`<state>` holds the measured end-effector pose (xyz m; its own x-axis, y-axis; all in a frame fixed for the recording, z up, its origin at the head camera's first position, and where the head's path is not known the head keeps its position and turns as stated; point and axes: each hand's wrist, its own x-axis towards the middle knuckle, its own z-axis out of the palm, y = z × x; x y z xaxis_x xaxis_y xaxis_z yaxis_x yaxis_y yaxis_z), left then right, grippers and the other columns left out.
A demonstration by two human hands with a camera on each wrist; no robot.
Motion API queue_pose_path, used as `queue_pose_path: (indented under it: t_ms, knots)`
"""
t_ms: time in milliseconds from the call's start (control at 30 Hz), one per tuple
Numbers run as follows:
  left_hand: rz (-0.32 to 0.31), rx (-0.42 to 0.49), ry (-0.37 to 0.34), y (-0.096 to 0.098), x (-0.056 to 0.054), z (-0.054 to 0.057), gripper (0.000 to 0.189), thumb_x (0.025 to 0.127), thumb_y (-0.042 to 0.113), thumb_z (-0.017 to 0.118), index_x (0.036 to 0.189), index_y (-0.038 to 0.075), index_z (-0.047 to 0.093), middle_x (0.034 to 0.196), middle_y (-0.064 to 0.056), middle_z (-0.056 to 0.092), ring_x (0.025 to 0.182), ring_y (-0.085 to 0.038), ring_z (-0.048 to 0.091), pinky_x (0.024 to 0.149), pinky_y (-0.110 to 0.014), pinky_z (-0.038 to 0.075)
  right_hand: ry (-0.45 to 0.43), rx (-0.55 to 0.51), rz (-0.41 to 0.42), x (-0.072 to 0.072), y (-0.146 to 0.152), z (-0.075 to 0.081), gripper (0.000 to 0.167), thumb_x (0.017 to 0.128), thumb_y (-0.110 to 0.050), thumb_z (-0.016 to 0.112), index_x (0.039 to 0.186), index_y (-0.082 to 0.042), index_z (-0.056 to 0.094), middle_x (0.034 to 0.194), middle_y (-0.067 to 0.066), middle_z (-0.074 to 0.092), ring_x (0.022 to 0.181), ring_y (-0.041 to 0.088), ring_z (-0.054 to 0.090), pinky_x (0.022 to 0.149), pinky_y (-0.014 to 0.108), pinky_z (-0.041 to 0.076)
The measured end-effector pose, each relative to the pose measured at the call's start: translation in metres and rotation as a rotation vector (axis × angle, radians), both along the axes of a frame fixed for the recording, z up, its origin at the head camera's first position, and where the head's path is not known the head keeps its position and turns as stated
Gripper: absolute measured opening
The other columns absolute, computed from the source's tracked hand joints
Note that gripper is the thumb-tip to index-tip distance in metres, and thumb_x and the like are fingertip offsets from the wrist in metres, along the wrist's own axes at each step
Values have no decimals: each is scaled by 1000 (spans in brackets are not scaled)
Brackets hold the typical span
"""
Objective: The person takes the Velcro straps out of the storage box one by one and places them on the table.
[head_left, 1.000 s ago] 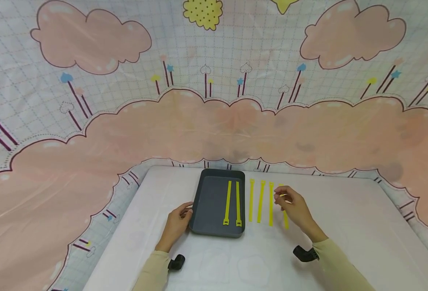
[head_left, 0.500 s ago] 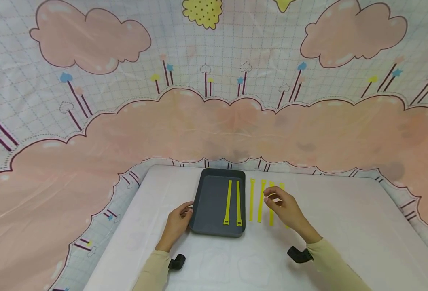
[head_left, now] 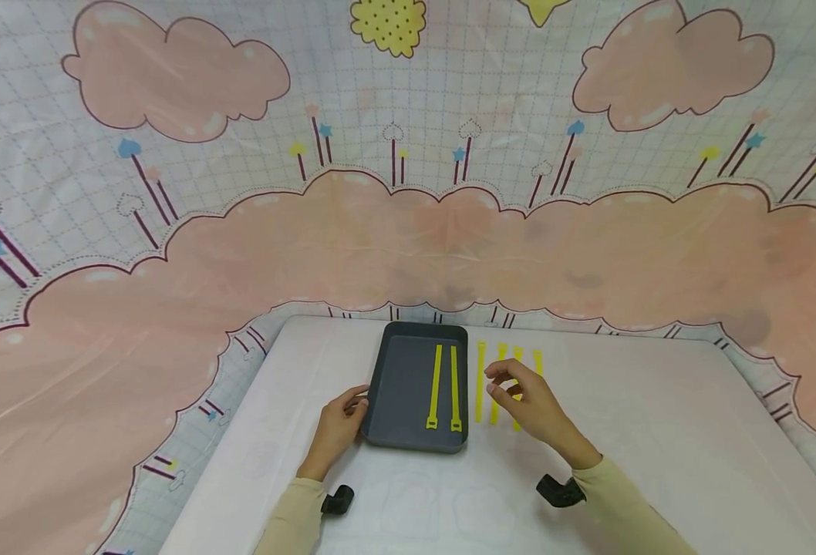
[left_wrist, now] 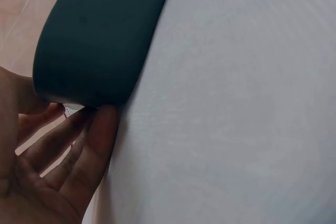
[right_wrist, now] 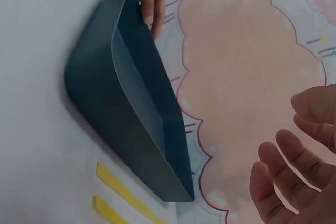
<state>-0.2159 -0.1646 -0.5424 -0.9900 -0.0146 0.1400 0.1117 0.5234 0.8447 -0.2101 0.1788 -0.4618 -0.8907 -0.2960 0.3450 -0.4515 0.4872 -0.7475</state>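
Note:
A dark grey tray point(head_left: 401, 393) lies on the white table, with two yellow cable straps point(head_left: 433, 385) side by side in its right half. My left hand point(head_left: 333, 432) touches the outside of the tray at its left wall; in the left wrist view the fingertips point(left_wrist: 107, 119) meet the tray's edge near a corner. To the right of the tray, several more yellow cable straps point(head_left: 480, 381) lie in a row. My right hand point(head_left: 533, 401) hovers over that row, fingers loosely bent, partly hiding the straps. The right wrist view shows nothing between its fingers point(right_wrist: 268, 156).
The white table point(head_left: 651, 432) extends in front of the tray and to its right. Behind it hangs a patterned cloth backdrop point(head_left: 450, 247) with clouds. A black wrist device point(head_left: 561, 491) sits at each sleeve cuff.
My right hand has moved left over the row of straps, towards the tray, and the rightmost strap's top end shows again. My left hand and the tray have stayed put.

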Motion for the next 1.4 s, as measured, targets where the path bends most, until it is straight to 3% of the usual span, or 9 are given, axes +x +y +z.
queue_pose_path:
  t_ms: [133, 267, 567, 800, 1067, 1200, 1400]
  knots:
    - [0, 3, -8, 0, 0, 0, 33, 99, 13, 59, 131, 9, 63, 113, -16, 72, 104, -33, 70, 82, -41, 58, 57, 32, 43, 1, -6, 0, 21, 93, -10, 67, 114, -10, 63, 108, 7, 66, 94, 13, 60, 74, 25, 53]
    - [-3, 4, -8, 1, 1, 1, 33, 99, 13, 59, 131, 8, 63, 113, -17, 72, 104, -34, 70, 82, -41, 58, 118, 66, 79, 2, -12, -1, 23, 91, -7, 68, 113, -13, 62, 108, 3, 65, 94, 17, 60, 72, 26, 54]
    - [3, 3, 8, 1, 1, 2, 33, 98, 11, 59, 130, 7, 63, 112, -17, 72, 103, -34, 70, 85, -43, 57, 173, 213, 72, 3, -25, -2, 23, 91, -12, 69, 114, -14, 64, 113, 0, 64, 92, 13, 58, 76, 30, 55]
    - [0, 7, 4, 2, 1, 4, 33, 98, 11, 59, 130, 7, 63, 113, -18, 72, 103, -34, 70, 86, -44, 57, 309, 316, 98, -1, -34, -2, 21, 91, -14, 70, 111, -16, 63, 113, -5, 61, 103, 12, 61, 89, 33, 54]
    - [8, 6, -2, 3, 2, 5, 33, 98, 11, 58, 130, 7, 63, 113, -17, 72, 104, -33, 70, 85, -42, 57, 479, 504, 94, -8, -44, -4, 22, 89, -17, 73, 109, -18, 65, 113, -1, 62, 103, 14, 61, 83, 29, 54]
    - [5, 5, -3, 3, 2, 6, 33, 98, 11, 58, 131, 7, 63, 113, -17, 72, 104, -33, 70, 85, -42, 57, 498, 531, 127, -12, -48, -5, 21, 90, -17, 72, 110, -18, 65, 112, -2, 62, 99, 14, 61, 81, 27, 53]
    - [-3, 1, 5, 2, 2, 5, 33, 99, 12, 58, 131, 7, 62, 114, -17, 72, 104, -33, 70, 84, -43, 57, 451, 579, 164, -18, -53, -3, 27, 89, -18, 73, 115, -20, 64, 116, -2, 61, 102, 15, 58, 85, 30, 52]
